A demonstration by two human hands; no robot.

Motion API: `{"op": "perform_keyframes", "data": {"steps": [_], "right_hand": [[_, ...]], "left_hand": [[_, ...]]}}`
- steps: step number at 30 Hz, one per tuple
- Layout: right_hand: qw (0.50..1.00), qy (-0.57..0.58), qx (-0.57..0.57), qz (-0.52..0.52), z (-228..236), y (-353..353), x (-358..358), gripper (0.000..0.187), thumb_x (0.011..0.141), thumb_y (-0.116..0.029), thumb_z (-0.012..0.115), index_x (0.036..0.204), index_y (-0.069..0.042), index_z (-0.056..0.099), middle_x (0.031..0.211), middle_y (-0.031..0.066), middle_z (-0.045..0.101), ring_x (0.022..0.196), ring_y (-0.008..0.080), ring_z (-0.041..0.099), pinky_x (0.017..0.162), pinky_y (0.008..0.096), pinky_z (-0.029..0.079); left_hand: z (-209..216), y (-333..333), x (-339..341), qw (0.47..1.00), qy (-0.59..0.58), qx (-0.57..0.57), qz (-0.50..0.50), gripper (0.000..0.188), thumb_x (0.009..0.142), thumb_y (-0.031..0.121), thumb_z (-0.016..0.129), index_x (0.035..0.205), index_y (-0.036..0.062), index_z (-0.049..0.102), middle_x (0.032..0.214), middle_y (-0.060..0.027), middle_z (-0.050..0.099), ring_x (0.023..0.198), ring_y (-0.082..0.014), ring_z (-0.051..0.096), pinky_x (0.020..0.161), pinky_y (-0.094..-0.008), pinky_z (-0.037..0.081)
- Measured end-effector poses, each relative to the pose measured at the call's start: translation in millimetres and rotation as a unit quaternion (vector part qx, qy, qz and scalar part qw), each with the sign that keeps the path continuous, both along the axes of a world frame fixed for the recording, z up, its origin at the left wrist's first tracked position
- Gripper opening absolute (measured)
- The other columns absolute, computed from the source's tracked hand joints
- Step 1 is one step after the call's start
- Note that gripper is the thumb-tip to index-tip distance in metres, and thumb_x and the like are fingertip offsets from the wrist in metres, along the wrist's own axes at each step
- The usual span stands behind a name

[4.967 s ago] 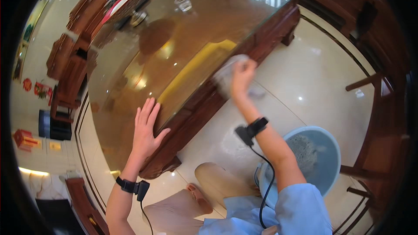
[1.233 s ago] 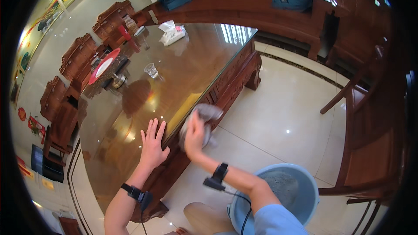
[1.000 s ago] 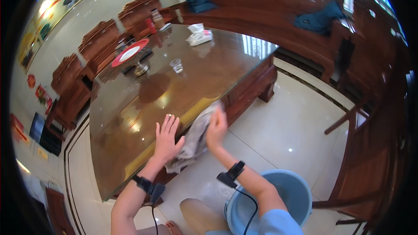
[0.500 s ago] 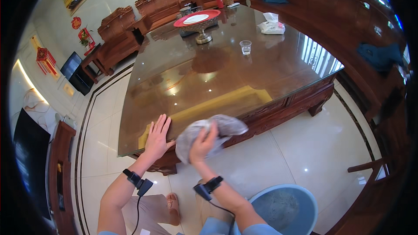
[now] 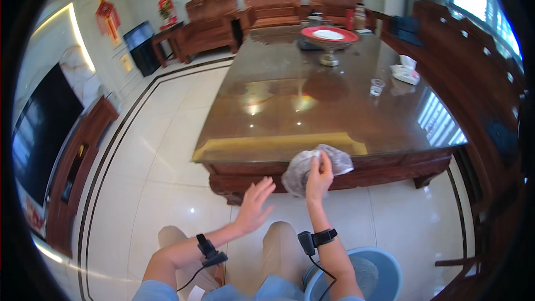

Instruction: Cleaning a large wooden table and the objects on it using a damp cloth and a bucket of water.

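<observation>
A crumpled greyish cloth (image 5: 301, 171) hangs from my right hand (image 5: 320, 177), whose fingers pinch it in front of the table's near edge. My left hand (image 5: 255, 205) is in the air to the left of the cloth, fingers stretched out and holding nothing. Beyond both hands stands a low dark-wood table (image 5: 267, 117) with a glass top and a carved front. Below my right forearm, a blue basin (image 5: 392, 267) with water in it sits on the floor, partly hidden by that arm.
On the table are a red-rimmed pedestal dish (image 5: 330, 44), a small clear cup (image 5: 377, 87) and a tissue pack (image 5: 405, 71). Carved wooden chairs (image 5: 273, 3) line the back, and a long bench (image 5: 473, 61) runs along the right. A television (image 5: 47, 134) stands left.
My left hand has come off the tabletop and now hovers nearer to me. The right hand still grips the cloth, now farther right. The view has turned left.
</observation>
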State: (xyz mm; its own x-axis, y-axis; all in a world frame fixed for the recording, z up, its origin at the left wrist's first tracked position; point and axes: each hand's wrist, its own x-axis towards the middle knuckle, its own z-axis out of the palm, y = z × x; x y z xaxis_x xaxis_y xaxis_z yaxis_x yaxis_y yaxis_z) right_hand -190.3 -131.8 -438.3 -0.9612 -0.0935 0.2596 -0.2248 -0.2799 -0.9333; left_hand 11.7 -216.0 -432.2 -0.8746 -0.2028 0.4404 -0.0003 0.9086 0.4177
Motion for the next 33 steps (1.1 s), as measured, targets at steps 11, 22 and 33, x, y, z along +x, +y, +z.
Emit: {"op": "perform_keyframes", "data": {"steps": [11,22,33], "right_hand": [[0.928,0.196,0.208,0.24,7.0,-164.3,171.1,0.04,0.098,-0.02,0.059,0.134,-0.004,0.057,0.101,0.0236,0.07,0.095,0.0347,0.069,0.086,0.0429,0.053],[0.842,0.419,0.337,0.027,68.7,-120.9,34.6,0.036,0.094,-0.022,0.063,0.125,-0.004,0.061,0.116,0.018,0.065,0.111,0.0351,0.057,0.093,0.0432,0.047],[0.786,0.444,0.416,0.108,41.9,-144.8,42.7,0.028,0.092,-0.018,0.064,0.116,-0.002,0.068,0.127,0.013,0.062,0.116,0.0358,0.056,0.099,0.0435,0.046]], "left_hand": [[-40.5,-124.5,64.1,0.48,0.147,0.863,-0.052,0.08,0.093,0.075,0.037,0.145,0.0152,0.043,0.144,-0.01,0.051,0.133,-0.0308,0.047,0.109,-0.0564,0.037],[36.9,-131.9,96.8,0.755,0.365,0.505,0.204,0.041,0.083,0.011,0.058,0.122,0.0,0.061,0.119,-0.0155,0.064,0.112,-0.0297,0.062,0.099,-0.0412,0.049],[11.5,-189.7,34.3,0.967,0.159,-0.172,0.102,0.058,0.058,0.02,0.082,0.113,0.0107,0.066,0.133,-0.0104,0.054,0.124,-0.0281,0.052,0.101,-0.0463,0.04]]}}
